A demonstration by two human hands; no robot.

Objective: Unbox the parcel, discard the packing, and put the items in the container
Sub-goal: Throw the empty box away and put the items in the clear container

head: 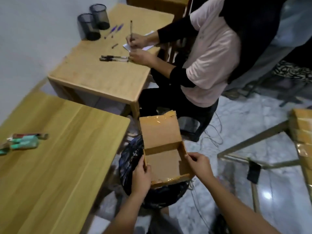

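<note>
An open cardboard box (163, 162) with its lid flap raised and tape on the edges hangs over a black bin bag (130, 159) on the floor. Nothing shows inside the box. My left hand (141, 178) grips its left wall and my right hand (199, 164) grips its right wall. On the wooden table (55, 166) at the left lie several small teal and dark packaged items (25, 141), blurred.
Another person (209, 53) sits at a second wooden table (104, 71), writing, with pens and two black mesh cups (93, 22) on it. A metal-framed stand (256, 159) with wrapped parcels (302, 132) is at the right. Cables (214, 132) run over the marble floor.
</note>
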